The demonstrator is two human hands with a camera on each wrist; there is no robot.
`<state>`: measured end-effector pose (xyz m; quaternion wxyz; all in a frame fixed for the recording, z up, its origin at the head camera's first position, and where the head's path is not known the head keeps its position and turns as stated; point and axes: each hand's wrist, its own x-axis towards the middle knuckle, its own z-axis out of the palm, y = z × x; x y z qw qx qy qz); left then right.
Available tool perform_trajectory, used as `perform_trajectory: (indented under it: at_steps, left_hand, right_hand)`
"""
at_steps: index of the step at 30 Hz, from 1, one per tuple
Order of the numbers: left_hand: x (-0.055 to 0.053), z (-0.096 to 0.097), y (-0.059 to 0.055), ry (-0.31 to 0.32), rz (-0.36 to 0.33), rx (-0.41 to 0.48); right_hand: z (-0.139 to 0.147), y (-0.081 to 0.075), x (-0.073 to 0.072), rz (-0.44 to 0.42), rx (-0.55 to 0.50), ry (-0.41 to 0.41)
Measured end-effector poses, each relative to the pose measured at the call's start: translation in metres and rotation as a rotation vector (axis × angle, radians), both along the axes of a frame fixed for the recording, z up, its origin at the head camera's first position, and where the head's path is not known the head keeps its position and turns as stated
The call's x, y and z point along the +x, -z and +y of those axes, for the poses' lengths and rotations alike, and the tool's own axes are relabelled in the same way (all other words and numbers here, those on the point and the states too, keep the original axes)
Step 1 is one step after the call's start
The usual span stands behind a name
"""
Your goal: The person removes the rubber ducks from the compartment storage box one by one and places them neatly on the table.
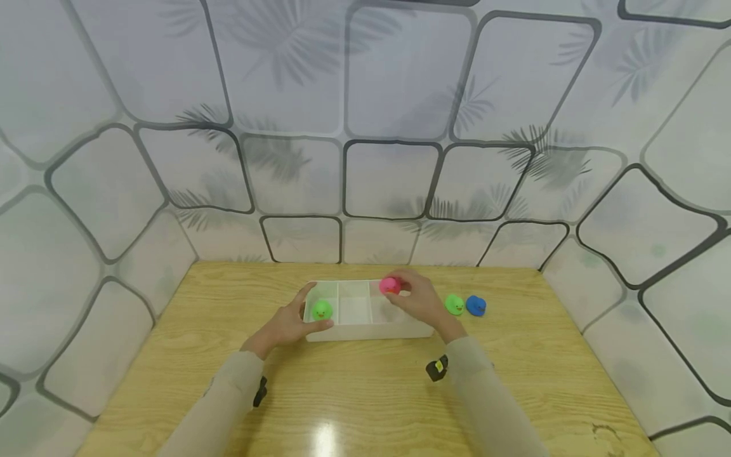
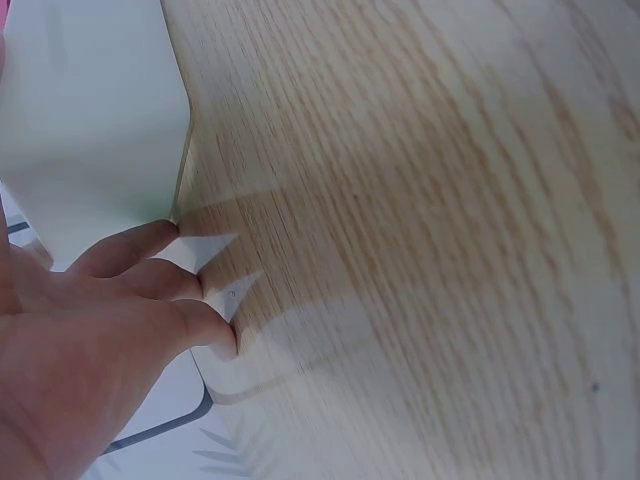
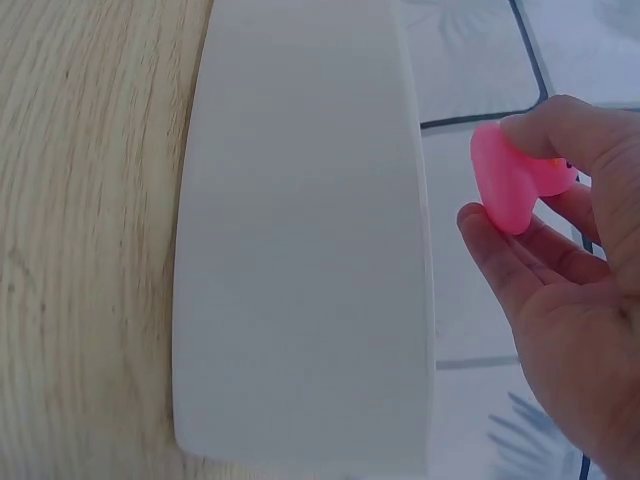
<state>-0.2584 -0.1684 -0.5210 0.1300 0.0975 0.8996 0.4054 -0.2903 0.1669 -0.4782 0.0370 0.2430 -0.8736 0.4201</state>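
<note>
A white divided box (image 1: 371, 332) sits on the table with its long side toward me. My left hand (image 1: 288, 322) holds its left end, thumb across the front rim and the other fingers along the end. In the left wrist view, fingertips (image 2: 222, 335) touch the tabletop beside the box. A green rubber duck (image 1: 322, 310) lies in the left compartment. Between thumb and fingers, my right hand (image 1: 421, 298) pinches a pink rubber duck (image 1: 390, 285) over the right compartment. The right wrist view has this pink duck (image 3: 505, 185) above the rim level.
To the right of the box, another green duck (image 1: 454, 304) and a blue duck (image 1: 476, 306) stand side by side on the wooden table (image 1: 354, 393). A patterned white curtain (image 1: 388, 181) rises behind the table's back edge and along both sides.
</note>
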Motion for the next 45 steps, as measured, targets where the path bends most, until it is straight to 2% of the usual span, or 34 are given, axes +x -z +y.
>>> perform_trajectory:
  at_steps: [10, 16, 22, 29, 36, 45]
  left_hand:
    - [0.001, 0.000, -0.002, 0.001, -0.008, -0.004]
    - [0.001, -0.001, -0.002, 0.006, -0.007, 0.002]
    - [0.002, -0.002, -0.003, 0.009, -0.009, 0.009]
    - [0.001, -0.001, -0.001, 0.009, -0.012, 0.019]
    - [0.002, 0.000, 0.000, 0.005, -0.010, 0.013]
    - [0.002, 0.001, -0.002, 0.001, -0.012, 0.004]
  right_hand:
    - [0.027, -0.001, 0.004, 0.019, -0.014, 0.066]
    - [0.044, -0.001, 0.005, -0.017, -0.014, 0.119]
    - [0.061, -0.004, 0.009, -0.082, 0.005, 0.210]
    - [0.087, -0.001, 0.011, -0.040, 0.030, 0.263]
    - [0.116, 0.003, 0.017, -0.059, 0.029, 0.295]
    - [0.149, 0.006, 0.022, -0.032, 0.015, 0.329]
